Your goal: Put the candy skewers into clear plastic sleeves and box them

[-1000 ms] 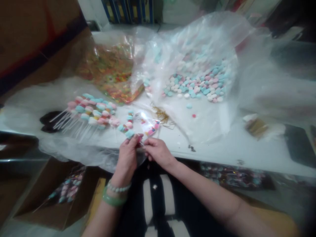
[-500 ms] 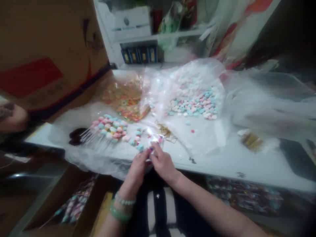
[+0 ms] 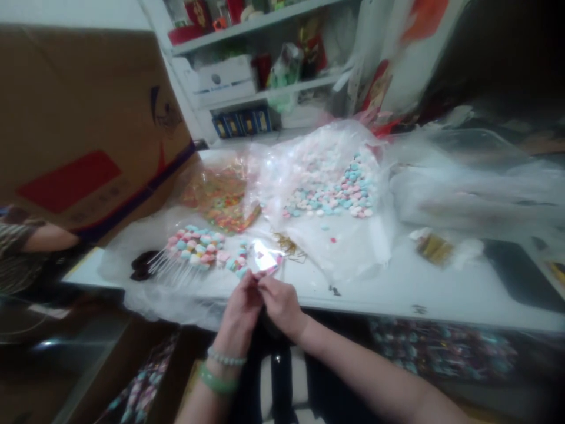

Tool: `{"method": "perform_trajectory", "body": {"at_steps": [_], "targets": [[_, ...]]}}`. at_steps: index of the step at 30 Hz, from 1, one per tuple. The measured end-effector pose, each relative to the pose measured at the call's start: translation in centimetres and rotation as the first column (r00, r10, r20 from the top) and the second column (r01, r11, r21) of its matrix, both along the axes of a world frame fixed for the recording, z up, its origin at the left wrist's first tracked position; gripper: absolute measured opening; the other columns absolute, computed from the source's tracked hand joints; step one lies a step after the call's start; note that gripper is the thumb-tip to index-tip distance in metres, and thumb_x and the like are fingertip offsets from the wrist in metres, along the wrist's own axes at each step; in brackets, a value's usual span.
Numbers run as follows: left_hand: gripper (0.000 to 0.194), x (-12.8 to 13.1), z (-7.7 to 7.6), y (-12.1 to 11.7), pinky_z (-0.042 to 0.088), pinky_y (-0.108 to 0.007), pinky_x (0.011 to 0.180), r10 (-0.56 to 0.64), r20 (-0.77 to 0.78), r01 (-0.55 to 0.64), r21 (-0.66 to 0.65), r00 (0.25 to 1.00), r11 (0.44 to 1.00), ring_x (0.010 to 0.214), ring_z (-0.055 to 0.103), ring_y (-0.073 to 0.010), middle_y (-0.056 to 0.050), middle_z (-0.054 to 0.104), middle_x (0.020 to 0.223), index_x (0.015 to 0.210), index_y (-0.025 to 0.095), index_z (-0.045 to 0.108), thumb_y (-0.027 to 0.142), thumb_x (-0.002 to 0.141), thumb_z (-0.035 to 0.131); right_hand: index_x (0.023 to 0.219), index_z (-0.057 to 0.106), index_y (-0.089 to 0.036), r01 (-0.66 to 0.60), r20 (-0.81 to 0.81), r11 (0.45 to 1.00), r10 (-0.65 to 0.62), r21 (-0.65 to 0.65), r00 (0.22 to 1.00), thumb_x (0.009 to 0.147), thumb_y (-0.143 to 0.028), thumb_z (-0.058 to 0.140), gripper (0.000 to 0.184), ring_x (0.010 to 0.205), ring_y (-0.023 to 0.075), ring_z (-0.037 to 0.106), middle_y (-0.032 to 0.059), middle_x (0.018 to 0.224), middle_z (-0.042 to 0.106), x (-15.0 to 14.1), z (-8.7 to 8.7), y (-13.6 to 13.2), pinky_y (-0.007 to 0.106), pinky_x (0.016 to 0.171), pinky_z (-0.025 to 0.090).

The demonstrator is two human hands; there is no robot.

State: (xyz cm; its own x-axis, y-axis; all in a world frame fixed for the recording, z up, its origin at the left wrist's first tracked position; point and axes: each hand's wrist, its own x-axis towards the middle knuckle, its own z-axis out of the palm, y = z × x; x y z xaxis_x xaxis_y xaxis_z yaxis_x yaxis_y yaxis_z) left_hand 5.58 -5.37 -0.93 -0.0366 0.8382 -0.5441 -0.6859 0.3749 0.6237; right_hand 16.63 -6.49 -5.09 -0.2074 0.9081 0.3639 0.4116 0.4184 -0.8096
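Note:
My left hand and my right hand meet at the table's front edge, fingers closed in a pinch. Between their fingertips is the gathered end of a small shiny clear plastic bag with pink and purple bits along its side; its contents are blurred. Left of it lie loose pink and blue marshmallow-like candies, beside a bunch of candy skewers with white sticks. Gold twist ties are scattered just behind the bag.
Behind are a bag of orange gummy-like candies and a large open bag of pastel candies. A cardboard box stands left, near another person's arm. A dark flat object lies right. Filled boxes sit below.
The view has tilted up and shifted, showing more shelf. My fingers have drawn together at the bag's near end, and the bag now stretches beyond them.

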Motion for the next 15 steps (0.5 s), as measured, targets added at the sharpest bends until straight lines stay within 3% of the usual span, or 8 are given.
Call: {"method": "perform_trajectory", "body": {"at_steps": [3,7,10,12,13,15], "targets": [[0.015,-0.1,-0.7,0.8,0.056,-0.027,0.07,-0.037,0.026,0.037,0.011,0.999,0.999,0.072,0.067,-0.0168,-0.006,0.07,0.08,0.091,0.014,0.073,0.027,0.084,0.072,0.092,0.063,-0.022,0.033,0.052,0.999,-0.032,-0.025,0.998,0.094,-0.016,0.048,0.016,0.076,0.0178,0.067,0.0031,0.083,0.072,-0.1,-0.4,0.6,0.025,0.07,0.048],[0.01,-0.2,-1.4,2.2,0.057,-0.026,0.074,-0.009,0.106,0.015,-0.051,0.994,0.999,0.078,0.068,-0.0161,-0.006,0.071,0.087,0.091,0.014,0.072,0.022,0.087,0.068,0.11,0.062,-0.016,0.132,0.271,0.95,-0.212,0.284,0.939,0.096,-0.018,0.05,0.019,0.098,0.0252,0.062,0.0135,0.107,0.069,-0.9,-0.6,1.6,0.037,0.088,0.048],[0.012,0.3,-1.7,3.2,0.056,-0.024,0.081,0.058,0.124,-0.045,-0.105,0.991,0.993,0.082,0.068,-0.0144,-0.006,0.071,0.091,0.093,0.013,0.072,0.017,0.09,0.062,0.1,0.063,-0.016,0.124,0.369,0.929,-0.257,0.348,0.893,0.099,-0.014,0.042,0.021,0.088,0.0233,0.061,0.012,0.094,0.067,-1.7,-0.3,3.0,0.04,0.087,0.047],[0.012,0.4,-1.8,3.8,0.056,-0.025,0.082,0.041,0.153,-0.023,-0.121,0.987,0.992,0.084,0.067,-0.0142,-0.005,0.071,0.091,0.095,0.014,0.073,0.016,0.09,0.062,0.084,0.062,-0.017,0.106,0.337,0.974,-0.171,0.203,0.926,0.098,-0.014,0.042,0.025,0.078,0.0212,0.059,0.0091,0.08,0.064,-1.9,0.0,4.1,0.037,0.081,0.047],[0.011,0.2,-1.9,4.0,0.056,-0.025,0.081,0.011,0.169,0.01,-0.125,0.986,0.992,0.084,0.067,-0.0146,-0.005,0.07,0.091,0.095,0.014,0.073,0.016,0.088,0.065,0.08,0.061,-0.018,0.089,0.25,0.994,-0.1,0.055,0.963,0.097,-0.015,0.044,0.024,0.077,0.0203,0.058,0.0081,0.077,0.062,-1.9,0.1,4.7,0.036,0.079,0.046],[0.013,-0.5,-2.1,4.1,0.056,-0.025,0.074,-0.06,0.17,0.08,-0.115,0.984,0.99,0.078,0.066,-0.0143,-0.004,0.07,0.089,0.097,0.015,0.073,0.018,0.085,0.07,0.078,0.06,-0.019,-0.003,-0.016,0.957,-0.002,-0.29,1.0,0.093,-0.018,0.049,0.018,0.072,0.0178,0.056,0.005,0.074,0.061,-1.9,0.3,5.7,0.031,0.073,0.046]]}}
